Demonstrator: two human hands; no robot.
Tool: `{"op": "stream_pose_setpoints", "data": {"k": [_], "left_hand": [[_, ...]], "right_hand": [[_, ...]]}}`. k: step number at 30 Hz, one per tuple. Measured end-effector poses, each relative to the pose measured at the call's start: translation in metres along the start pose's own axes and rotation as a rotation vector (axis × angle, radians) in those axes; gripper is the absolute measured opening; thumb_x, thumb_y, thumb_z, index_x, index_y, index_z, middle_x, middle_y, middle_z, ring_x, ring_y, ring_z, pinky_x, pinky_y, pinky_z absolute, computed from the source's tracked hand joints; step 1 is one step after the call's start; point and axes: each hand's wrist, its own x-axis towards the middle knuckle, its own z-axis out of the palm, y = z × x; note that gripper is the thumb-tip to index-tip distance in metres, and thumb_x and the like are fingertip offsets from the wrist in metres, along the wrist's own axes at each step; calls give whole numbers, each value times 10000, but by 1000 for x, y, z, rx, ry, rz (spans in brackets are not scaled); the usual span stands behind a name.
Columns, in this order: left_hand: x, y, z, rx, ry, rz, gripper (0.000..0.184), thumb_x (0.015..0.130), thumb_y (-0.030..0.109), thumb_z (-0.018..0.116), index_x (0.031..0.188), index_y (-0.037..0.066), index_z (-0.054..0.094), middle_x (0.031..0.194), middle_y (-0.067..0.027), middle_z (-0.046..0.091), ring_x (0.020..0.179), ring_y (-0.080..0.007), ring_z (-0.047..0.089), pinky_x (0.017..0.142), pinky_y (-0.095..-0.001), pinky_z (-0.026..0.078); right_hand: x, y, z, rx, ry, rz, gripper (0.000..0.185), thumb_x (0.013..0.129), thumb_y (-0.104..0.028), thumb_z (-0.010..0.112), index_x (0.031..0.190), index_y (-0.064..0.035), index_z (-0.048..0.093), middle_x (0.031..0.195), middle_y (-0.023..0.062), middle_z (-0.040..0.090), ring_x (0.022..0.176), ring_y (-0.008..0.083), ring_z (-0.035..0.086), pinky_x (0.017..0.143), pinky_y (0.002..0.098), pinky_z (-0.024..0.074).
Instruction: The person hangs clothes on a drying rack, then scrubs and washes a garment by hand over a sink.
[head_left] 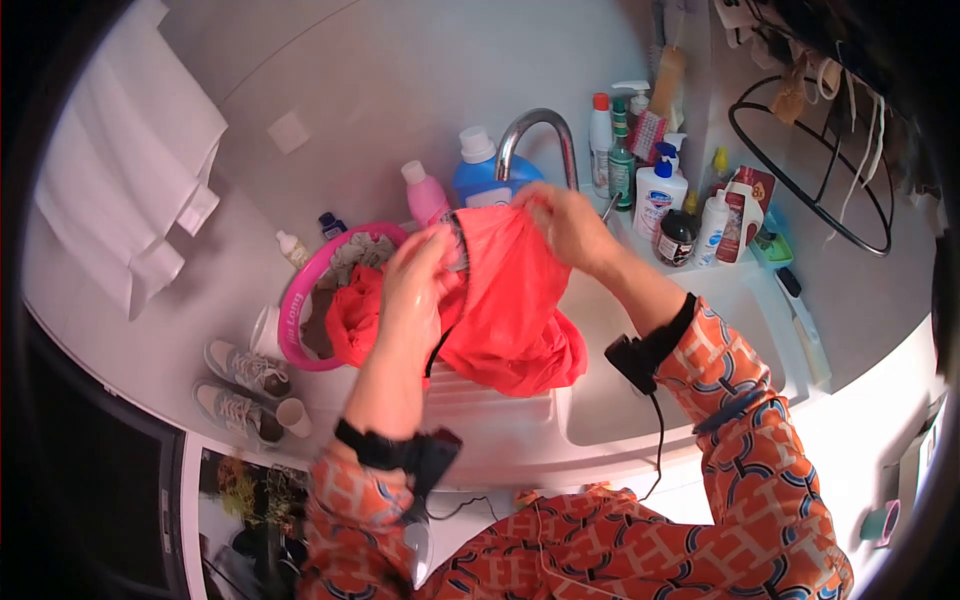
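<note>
A red cloth garment (515,320) with a dark edge strip is stretched between my two hands above the sink's ribbed washboard part. My left hand (415,285) pinches it near the dark strip. On the upper edge, my right hand (562,228) has its fingers closed on the fabric. The garment's lower folds hang over the washboard and the basin (610,395). More red cloth lies to the left, against a pink basket (292,318) that also holds greyish cloth (362,254).
Behind the garment stand a curved faucet (538,118), a blue jug (475,180) and a pink bottle (424,192). Several bottles (658,195) line the right rear ledge. A brush (800,310) lies at the right rim. Shoes (240,395) and a white cloth (130,150) are on the left.
</note>
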Motion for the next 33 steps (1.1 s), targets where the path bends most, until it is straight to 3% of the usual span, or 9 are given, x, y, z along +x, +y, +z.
{"op": "stream_pose_setpoints", "data": {"k": [3,8,11,17,21,24,25,28,33], "left_hand": [[-24,-55,-11,-413,-358,-347,527,867,538,474,1027,45,570,1007,-116,616,903,-256,599,715,-369,510],[-31,-119,10,-808,-189,-297,751,766,720,432,1152,82,510,1152,-131,554,1108,-291,512,944,-489,399],[-51,-109,13,-809,-453,-6,664,868,561,445,1252,19,439,1234,-102,503,1142,-228,484,988,-389,378],[-31,-169,5,-722,-137,-245,450,954,359,373,1269,41,423,1231,-79,494,1139,-205,482,976,-377,391],[-30,-161,15,-653,-73,-334,400,971,307,334,1263,46,416,1210,-73,495,1143,-198,481,977,-380,395],[-39,-151,26,-550,10,-446,393,972,301,320,1255,45,413,1191,-75,497,1153,-197,474,982,-378,393],[-35,-155,22,-582,-71,-427,388,973,295,318,1263,52,403,1195,-90,486,1156,-201,472,978,-372,399],[-34,-155,6,-540,1,-409,505,942,389,371,1323,58,338,1302,-75,415,1210,-208,419,997,-397,376],[-53,-173,-22,-931,-429,-158,454,953,358,340,1299,65,370,1258,-51,445,1154,-173,437,922,-368,416]], "right_hand": [[11,17,9,263,401,89,198,879,-156,486,927,12,578,695,238,588,702,378,602,606,409,458],[-86,-35,67,36,-9,2,218,842,-247,570,912,-41,552,775,183,584,737,391,587,621,449,463],[-141,-43,88,-77,-104,-500,186,821,-249,573,864,-69,568,676,93,549,597,272,593,460,393,460],[-73,27,97,-478,49,-60,301,846,-298,559,630,-91,589,533,103,538,480,287,554,444,390,439],[-112,6,112,-107,173,-336,435,872,-384,502,558,-89,562,535,110,561,505,311,565,500,422,456],[-80,35,95,-308,-134,52,406,869,-416,500,681,-71,601,630,132,600,590,335,580,562,433,466],[-72,27,80,-173,-205,172,364,868,-403,510,876,-54,614,876,179,621,840,345,593,737,420,481],[-86,26,99,445,-274,103,410,873,-419,493,1033,-55,592,1110,209,547,1101,355,495,934,413,407],[-135,-3,125,98,-60,-260,351,923,-291,453,1149,-36,536,1240,159,485,1223,329,402,1035,418,312]]}}
